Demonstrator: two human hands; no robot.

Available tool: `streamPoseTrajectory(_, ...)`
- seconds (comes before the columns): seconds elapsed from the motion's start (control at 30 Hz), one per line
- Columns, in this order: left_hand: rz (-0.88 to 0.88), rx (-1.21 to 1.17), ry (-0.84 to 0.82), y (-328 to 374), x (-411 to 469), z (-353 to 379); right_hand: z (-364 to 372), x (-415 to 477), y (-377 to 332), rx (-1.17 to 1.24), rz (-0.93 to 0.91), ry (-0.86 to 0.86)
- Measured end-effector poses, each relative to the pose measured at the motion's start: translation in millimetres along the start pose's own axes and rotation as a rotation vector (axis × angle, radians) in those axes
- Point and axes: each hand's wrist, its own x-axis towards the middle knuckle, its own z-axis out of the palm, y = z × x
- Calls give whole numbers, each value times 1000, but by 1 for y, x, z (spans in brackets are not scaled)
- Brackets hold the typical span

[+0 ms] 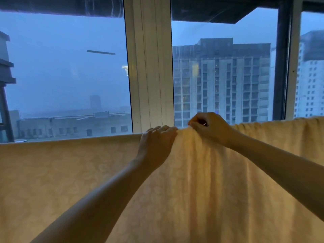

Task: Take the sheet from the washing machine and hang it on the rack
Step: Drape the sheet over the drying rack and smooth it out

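Sheet (201, 181) in pale yellow, with a faint leafy pattern, fills the lower half of the head view. It hangs draped, its top fold running level across the picture, and what carries it is hidden under the cloth. Left of the hands the top edge lies flat and smooth; under and right of them it is bunched into upright folds. The left hand (157, 141) sits on the top edge, fingers curled over the fold and holding it. The right hand (209, 128), just beside it, pinches a gather of the sheet between thumb and fingertips. Behind stands a white window frame (149, 67), with tall buildings (220, 81) outside in blue haze
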Motion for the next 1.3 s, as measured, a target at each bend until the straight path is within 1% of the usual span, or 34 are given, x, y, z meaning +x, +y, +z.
streamPoseTrajectory(0.1, -15, -22, 75, -1, -6, 4, -5, -13, 3, 62, -6, 8)
streamPoseTrajectory(0.2, -21, -17, 103, -3, -6, 6, -3, -21, 3, -81, -69, -19)
streamPoseTrajectory(0.27, -17, -13, 113, -4, -6, 7, 0, -22, 5, -104, -76, 34)
streamPoseTrajectory(0.37, -13, -31, 125, -4, -7, 7, 5, -22, 4, -48, -92, 123)
streamPoseTrajectory(0.47, -15, -31, 127, -5, -7, 7, 6, -14, 4, -111, -122, 151)
streamPoseTrajectory(0.53, -26, -42, 122, -9, -9, 6, -4, -7, 13, -153, -81, 187)
streamPoseTrajectory(0.6, -32, -47, 106, -11, -11, 4, -22, -6, 28, -165, 33, 231)
streamPoseTrajectory(0.63, -26, -32, 91, -11, -11, 4, -29, -7, 35, -176, 75, 225)
streamPoseTrajectory(0.7, -11, -7, 65, -8, -10, 4, -35, -13, 45, -190, 97, 182)
streamPoseTrajectory(0.9, -14, 26, 13, 11, -1, 13, -35, -18, 53, -148, 75, 173)
streamPoseTrajectory(1.07, -8, 14, -64, 37, 15, 25, -37, -20, 57, -127, 37, 159)
streamPoseTrajectory(1.13, -38, -28, -44, 48, 23, 34, -38, -22, 58, -109, 13, 143)
streamPoseTrajectory(1.2, -120, -62, -4, 60, 27, 42, -39, -23, 60, -85, -11, 131)
streamPoseTrajectory(1.3, -194, -54, 84, 72, 28, 51, -46, -28, 63, -67, -41, 110)
